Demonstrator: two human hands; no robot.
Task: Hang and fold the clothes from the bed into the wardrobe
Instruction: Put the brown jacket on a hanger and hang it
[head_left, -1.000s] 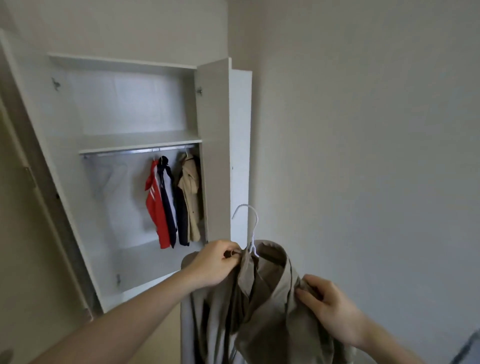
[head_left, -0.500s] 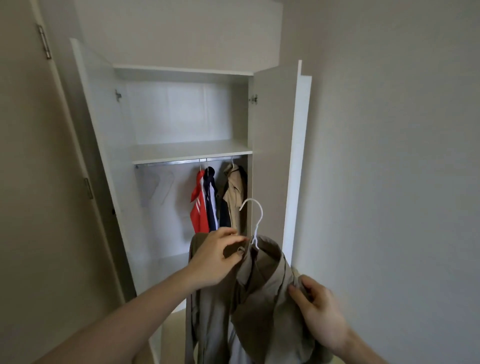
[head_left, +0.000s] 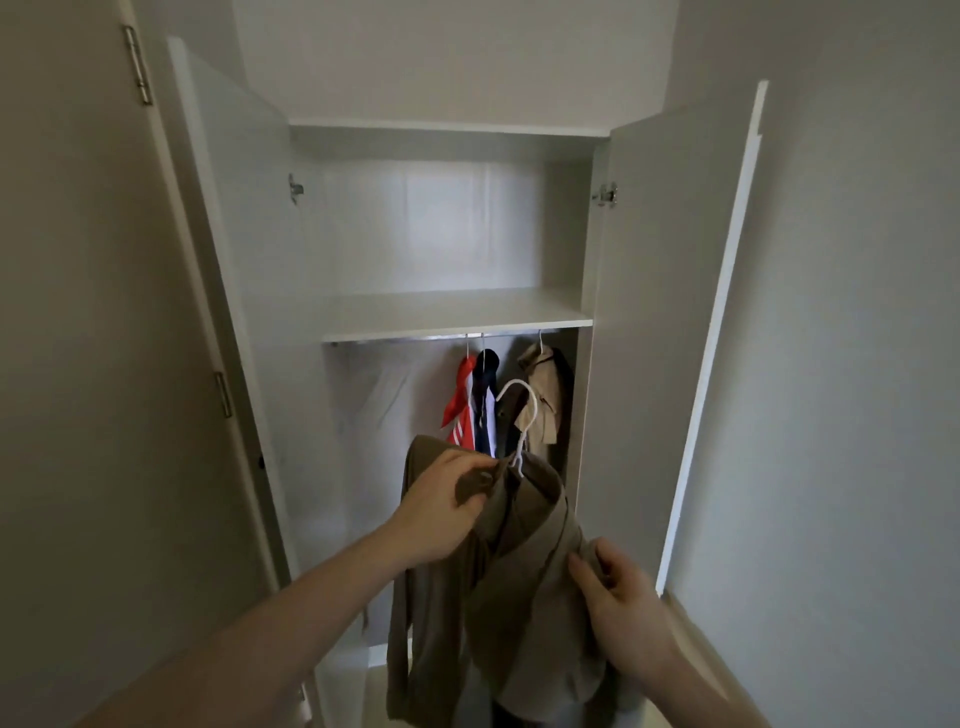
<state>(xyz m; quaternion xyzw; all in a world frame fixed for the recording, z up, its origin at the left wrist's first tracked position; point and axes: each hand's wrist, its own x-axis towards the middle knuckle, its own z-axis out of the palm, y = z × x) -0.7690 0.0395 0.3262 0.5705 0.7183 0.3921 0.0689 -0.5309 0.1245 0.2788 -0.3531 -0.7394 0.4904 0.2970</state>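
Observation:
An olive-brown garment (head_left: 519, 582) hangs on a white hanger (head_left: 522, 421) in front of the open white wardrobe (head_left: 447, 317). My left hand (head_left: 447, 506) grips the garment's collar just left of the hanger hook. My right hand (head_left: 623, 597) pinches the fabric at the garment's right shoulder. The hook points up, below the metal rail (head_left: 415, 339). On the rail hang a red top (head_left: 460, 405), a dark navy garment (head_left: 485, 395) and a beige coat (head_left: 545, 395), all at its right end.
Both wardrobe doors stand open, the left door (head_left: 228, 291) and the right door (head_left: 670, 332). A bare white shelf (head_left: 441, 312) lies above the rail. The rail's left half carries nothing. A grey wall (head_left: 857, 364) is on the right.
My view has swung to face the wardrobe head-on and closer. The garment on its hanger has risen towards the rail, with both hands keeping their hold.

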